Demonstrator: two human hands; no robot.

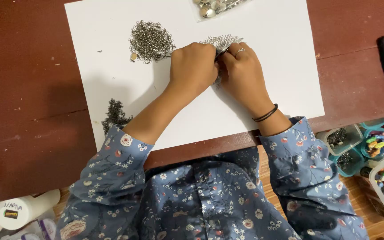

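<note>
Small metal rings were worked with thin tools on the white sheet (272,66).
A silver ring heap (221,41) was pinched at by both the left hand (192,69) and right hand (241,71), closed around pliers (227,48); a firm, steady grip seemed advisable.

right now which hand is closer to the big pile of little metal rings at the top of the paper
Left. The left hand sits just right of and below the ring pile, almost at its edge. The right hand is farther right, on the other side of the left hand.
</note>
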